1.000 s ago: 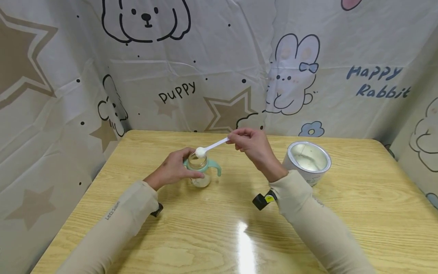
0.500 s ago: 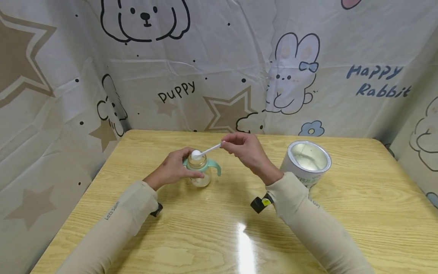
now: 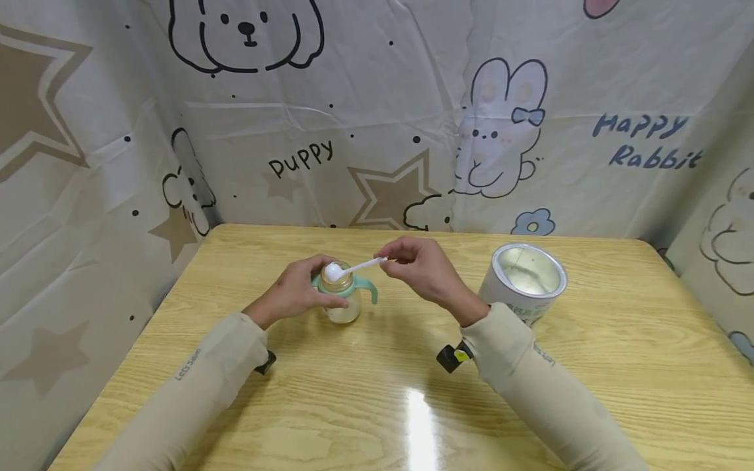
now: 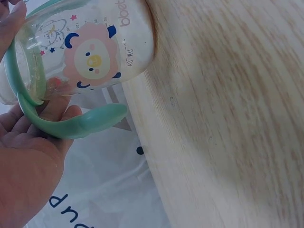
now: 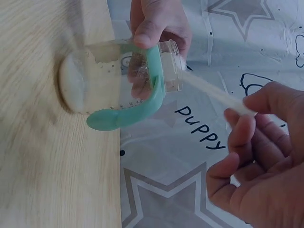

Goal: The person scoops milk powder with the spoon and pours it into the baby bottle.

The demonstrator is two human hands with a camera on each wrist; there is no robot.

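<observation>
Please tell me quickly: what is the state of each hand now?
Left hand: closed, gripping the baby bottle.
Right hand: closed, pinching the white scoop by its far end.

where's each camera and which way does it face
Head: on the head, facing forward and down at bottle and tub; left hand, right hand and sleeves show.
Left wrist: on that wrist, facing bottle's print; left hand shows.
Right wrist: on that wrist, facing bottle and scoop; both hands show.
Both wrist views share the bottle.
</observation>
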